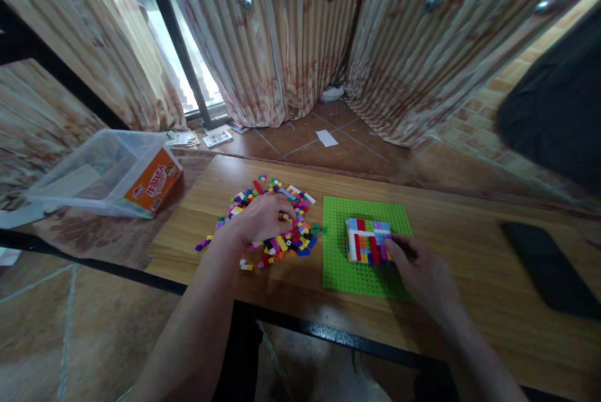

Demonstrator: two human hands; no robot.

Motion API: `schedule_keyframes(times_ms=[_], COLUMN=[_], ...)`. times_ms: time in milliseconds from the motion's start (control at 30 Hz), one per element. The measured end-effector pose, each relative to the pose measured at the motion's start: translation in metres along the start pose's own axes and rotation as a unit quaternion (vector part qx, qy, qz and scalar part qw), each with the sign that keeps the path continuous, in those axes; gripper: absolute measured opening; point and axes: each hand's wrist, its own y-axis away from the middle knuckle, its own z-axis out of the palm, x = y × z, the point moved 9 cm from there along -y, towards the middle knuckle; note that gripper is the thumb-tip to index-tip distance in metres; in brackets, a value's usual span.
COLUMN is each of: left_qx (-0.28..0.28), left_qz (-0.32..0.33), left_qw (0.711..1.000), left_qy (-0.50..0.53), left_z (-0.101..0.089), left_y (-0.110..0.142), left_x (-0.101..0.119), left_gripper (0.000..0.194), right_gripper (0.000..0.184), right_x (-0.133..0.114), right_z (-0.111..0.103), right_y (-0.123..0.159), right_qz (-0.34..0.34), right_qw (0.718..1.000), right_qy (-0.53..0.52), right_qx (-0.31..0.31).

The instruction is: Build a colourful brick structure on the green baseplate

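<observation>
Touching the right edge of the brick block (369, 242), the thumb and fingers of the right hand (425, 267) are sitting close together, but I cannot tell if they are pinching it or just resting on it. Over on the other side, the left hand (265, 217) is reaching down into the loose bricks (282, 243) with bent fingers. The hand is hiding some of the bricks under it, so I cannot tell if it is pinching one.

The block is sitting on the green plate (338, 277), with red, white, yellow and blue bits showing on top. The plate is lying flat on the wooden table (300, 286), just beside the loose bricks.

From where I am standing, the block is looking light and hard, like plastic, so I am guessing it won't squash. It is probably a bit slick on its flat sides. Its many small bricks are making seams, so a hard squeeze or twist could pop one off. I can't see if it is clicking onto the plate's bumps. Low down on two facing sides seems the best place to hold it. Loose bricks are looking tiny, so fingertips on both sides would suit them.
</observation>
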Motion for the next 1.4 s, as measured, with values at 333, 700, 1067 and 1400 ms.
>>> schedule_keyframes(times_ms=[333,700,1067,1400], left_qx=[0.040,0.077,-0.024,-0.049], left_qz=[0.046,0.047,0.035,0.020], left_qw=[0.998,0.965,0.844,0.784], left_qy=[0.013,0.245,0.534,0.618], left_z=[-0.010,0.004,0.064,0.083], left_y=[-0.004,-0.014,-0.025,-0.027], left_x=[0.003,0.049,0.088,0.105], left_gripper=[0.018,0.019,0.031,0.039], right_gripper=[0.042,0.041,0.020,0.019], right_x=[-0.008,-0.009,-0.070,-0.075], right_z=[0.000,-0.011,-0.013,-0.007], right_y=[0.002,0.005,0.028,0.036], right_qz=[-0.012,0.004,-0.217,-0.269], right_qw=[0.999,0.993,0.953,0.938], right_qy=[-0.042,-0.099,-0.210,-0.219], right_qx=[-0.014,0.057,0.023,-0.024])
